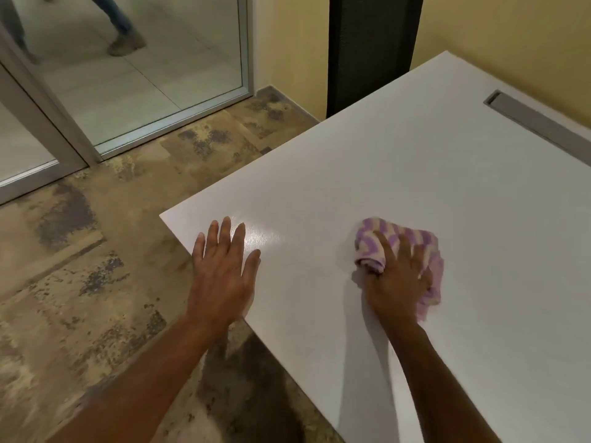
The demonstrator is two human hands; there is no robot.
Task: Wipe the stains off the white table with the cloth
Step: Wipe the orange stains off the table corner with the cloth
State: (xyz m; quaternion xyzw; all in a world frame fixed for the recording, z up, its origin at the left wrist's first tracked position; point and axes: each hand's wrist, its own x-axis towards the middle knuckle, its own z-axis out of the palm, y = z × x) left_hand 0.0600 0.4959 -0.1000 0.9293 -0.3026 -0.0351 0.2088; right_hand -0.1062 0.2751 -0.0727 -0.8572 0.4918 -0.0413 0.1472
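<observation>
Purple-striped cloth (415, 247) is lying bunched under the gripping right hand (396, 282) on the white table (415, 161), while the left hand (224, 266) is resting flat, fingers spread.

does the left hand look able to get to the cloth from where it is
Probably yes. The left hand lies flat and open near the table corner, with only bare tabletop between it and the cloth. The right hand already presses on that cloth, though.

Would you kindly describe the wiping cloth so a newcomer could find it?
On the white table, look near its front edge under the right hand. The crumpled purple-and-cream patterned cloth is the only coloured, soft item there.
</observation>
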